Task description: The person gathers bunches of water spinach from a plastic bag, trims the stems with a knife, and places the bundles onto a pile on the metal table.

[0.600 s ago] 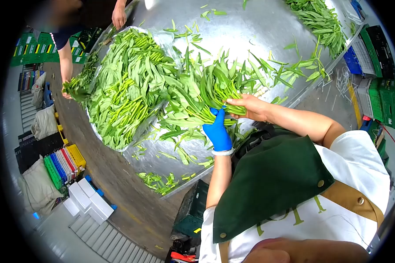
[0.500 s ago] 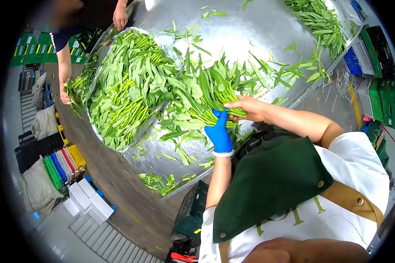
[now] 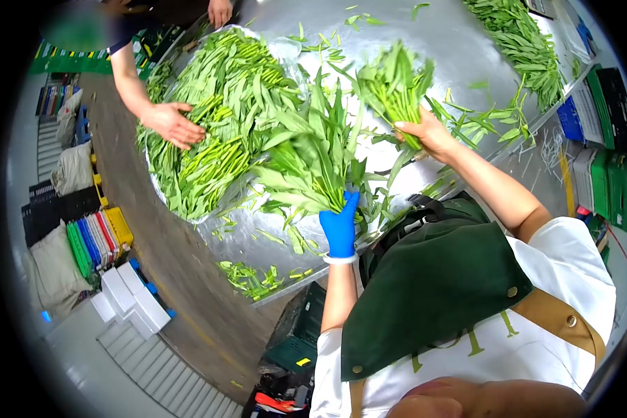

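The tabletop (image 3: 447,52) was smooth, shiny metal; the film (image 3: 284,49) looked like glossy, see-through plastic. The leaves (image 3: 313,155) looked smooth. The glove (image 3: 338,234) had a smooth, rubbery finish. The apron (image 3: 432,292) was matt cloth with shiny metal studs (image 3: 513,292), the sacks (image 3: 56,270) rough, creased cloth.

Blue glove (image 3: 338,233), dark green apron (image 3: 432,292), white shirt (image 3: 571,258), tan strap (image 3: 552,312)
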Demonstrator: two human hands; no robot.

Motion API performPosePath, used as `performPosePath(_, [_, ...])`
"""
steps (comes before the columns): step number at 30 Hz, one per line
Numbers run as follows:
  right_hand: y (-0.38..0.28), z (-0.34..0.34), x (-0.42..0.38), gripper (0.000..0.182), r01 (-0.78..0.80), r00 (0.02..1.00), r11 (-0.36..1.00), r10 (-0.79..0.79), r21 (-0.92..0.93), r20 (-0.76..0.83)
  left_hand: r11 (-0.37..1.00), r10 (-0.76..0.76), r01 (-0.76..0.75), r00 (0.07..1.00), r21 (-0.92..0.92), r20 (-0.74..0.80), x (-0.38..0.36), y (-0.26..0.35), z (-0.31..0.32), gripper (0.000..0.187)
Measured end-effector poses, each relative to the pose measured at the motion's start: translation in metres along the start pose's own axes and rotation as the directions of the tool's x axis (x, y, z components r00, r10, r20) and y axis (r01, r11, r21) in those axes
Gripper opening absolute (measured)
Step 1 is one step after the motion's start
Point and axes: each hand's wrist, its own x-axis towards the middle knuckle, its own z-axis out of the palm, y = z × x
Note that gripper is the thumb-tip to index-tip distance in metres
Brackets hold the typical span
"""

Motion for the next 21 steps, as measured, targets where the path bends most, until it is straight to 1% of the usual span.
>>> performPosePath(1, [-0.013,0.002,-0.005,0.036,0.067,0.998,0.997,-0.066,-0.036,0.024,0.997,-0.016,0.014,1.000,-0.081,-0.024,0.001,0.002,0.000,0.032])
performPosePath(2, [-0.023,0.010,-0.013,0.031,0.084,0.996,0.996,-0.085,-0.033,-0.031,0.980,0.008,-0.011,1.000,-0.197,-0.016,0.002,0.008,0.005,0.028])
performPosePath(3, [-0.019,0.010,-0.017,0.030,0.078,0.997,0.997,-0.078,-0.022,-0.002,0.950,0.028,-0.030,1.000,-0.310,-0.010,0.001,0.015,0.011,0.024])
performPosePath(4, [-0.013,0.008,-0.019,0.029,0.070,0.997,0.997,-0.070,-0.015,0.026,0.967,-0.005,0.015,0.999,-0.255,0.041,0.003,0.008,0.009,0.025])
performPosePath(5, [-0.008,0.006,-0.021,0.028,0.065,0.997,0.998,-0.065,-0.013,0.053,0.967,-0.005,0.019,0.999,-0.254,0.054,0.004,0.001,0.012,0.026])
performPosePath(6, [0.005,0.009,-0.026,0.026,0.007,0.996,0.996,-0.016,0.089,0.091,0.944,-0.033,0.054,0.997,-0.326,0.069,0.004,-0.004,0.019,0.027])
performPosePath(7, [0.025,0.014,-0.031,0.022,-0.120,0.987,0.963,0.089,0.243,0.137,0.915,-0.055,0.085,0.995,-0.395,0.088,0.005,-0.011,0.026,0.028])
performPosePath(8, [0.033,0.028,-0.041,0.023,-0.256,0.965,0.927,0.228,0.275,0.127,0.884,-0.054,0.115,0.988,-0.453,0.144,0.007,-0.025,0.031,0.030])
performPosePath(9, [0.063,0.028,-0.042,0.025,-0.347,0.931,0.920,0.315,0.181,0.184,0.840,-0.092,0.178,0.978,-0.512,0.188,0.009,-0.036,0.039,0.029])
performPosePath(10, [0.081,0.029,-0.045,0.029,-0.458,0.883,0.880,0.434,0.125,0.179,0.753,-0.168,0.280,0.957,-0.596,0.237,0.016,-0.069,0.043,0.029])
performPosePath(11, [0.081,0.033,-0.048,0.033,-0.546,0.833,0.830,0.523,0.118,0.180,0.650,-0.232,0.371,0.928,-0.664,0.291,0.022,-0.095,0.044,0.029])
performPosePath(12, [0.084,0.033,-0.048,0.035,-0.564,0.823,0.818,0.545,0.110,0.163,0.579,-0.273,0.416,0.909,-0.701,0.314,0.020,-0.095,0.046,0.029])
performPosePath(13, [0.087,0.034,-0.049,0.037,-0.587,0.807,0.803,0.571,0.103,0.147,0.622,-0.271,0.407,0.913,-0.669,0.304,0.017,-0.095,0.045,0.029])
performPosePath(15, [0.083,0.033,-0.047,0.040,-0.522,0.850,0.852,0.513,0.052,0.122,0.704,-0.269,0.392,0.919,-0.593,0.287,0.012,-0.093,0.041,0.030])
performPosePath(16, [0.069,0.035,-0.048,0.041,-0.528,0.846,0.848,0.522,0.037,0.108,0.704,-0.224,0.378,0.922,-0.601,0.317,0.012,-0.092,0.040,0.033])
performPosePath(17, [0.081,0.029,-0.044,0.041,-0.461,0.883,0.887,0.454,0.034,0.122,0.699,-0.228,0.386,0.918,-0.601,0.325,0.012,-0.089,0.040,0.034])
performPosePath(19, [0.084,0.029,-0.041,0.042,-0.442,0.888,0.897,0.432,0.033,0.156,0.694,-0.228,0.396,0.913,-0.601,0.339,0.012,-0.079,0.039,0.036])
performPosePath(20, [0.085,0.031,-0.041,0.042,-0.426,0.890,0.904,0.417,0.011,0.185,0.732,-0.266,0.385,0.921,-0.562,0.285,0.011,-0.077,0.041,0.039])
performPosePath(21, [0.085,0.036,-0.042,0.043,-0.409,0.890,0.912,0.402,-0.011,0.213,0.819,-0.223,0.316,0.944,-0.478,0.242,0.012,-0.078,0.043,0.040])
